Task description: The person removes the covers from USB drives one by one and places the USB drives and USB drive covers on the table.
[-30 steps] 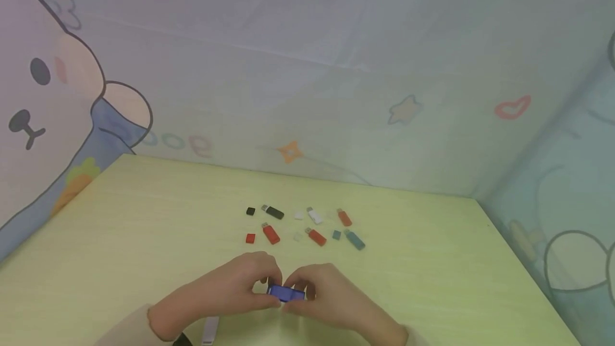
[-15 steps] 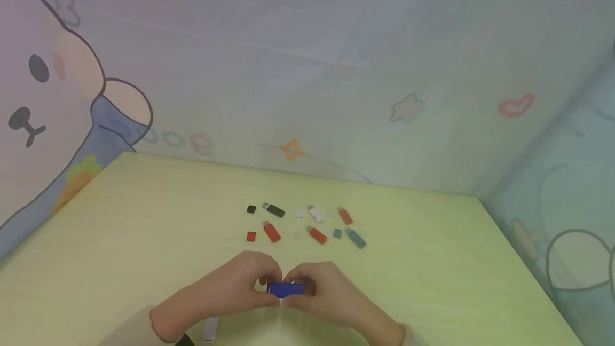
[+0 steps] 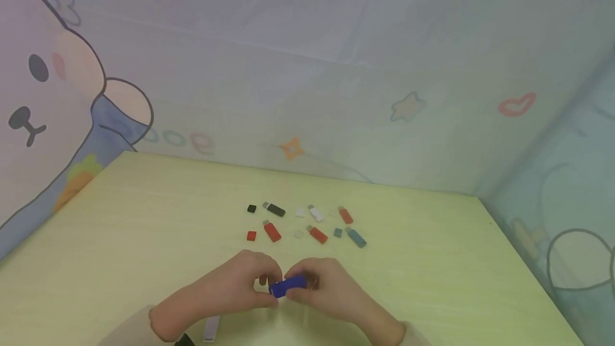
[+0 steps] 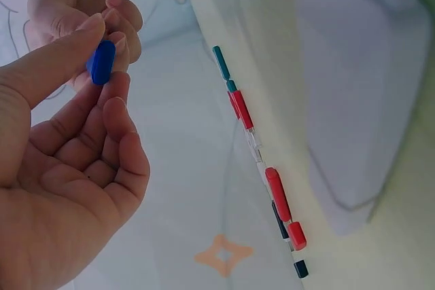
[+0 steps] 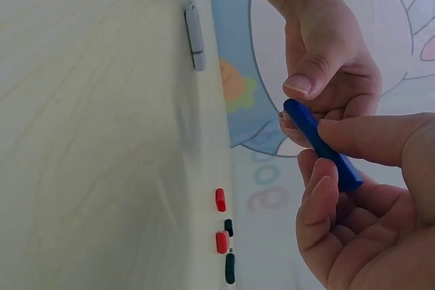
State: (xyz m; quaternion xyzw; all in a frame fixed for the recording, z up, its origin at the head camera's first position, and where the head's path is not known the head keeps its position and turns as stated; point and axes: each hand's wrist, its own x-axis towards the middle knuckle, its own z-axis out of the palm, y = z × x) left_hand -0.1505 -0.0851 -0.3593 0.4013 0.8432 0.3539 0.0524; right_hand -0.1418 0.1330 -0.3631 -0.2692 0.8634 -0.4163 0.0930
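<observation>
A blue USB stick is held up off the table between both hands, its right end tilted higher in the head view. My left hand pinches its left end between thumb and fingers. Near its other end, my right hand grips it the same way. In the right wrist view the blue stick runs slantwise, with the right thumb on its flat side and the left thumb at its upper tip. The left wrist view shows mostly one rounded end of the blue stick; fingers hide the rest.
Beyond the hands lie a black USB stick, a white one, a teal one and several red ones. Small caps, including a red cap, lie among them. A white stick sits by the left forearm.
The blue stick has turned in the hands, its right end rising away from level. My right hand has shifted slightly up with it; the left hand has hardly moved.
</observation>
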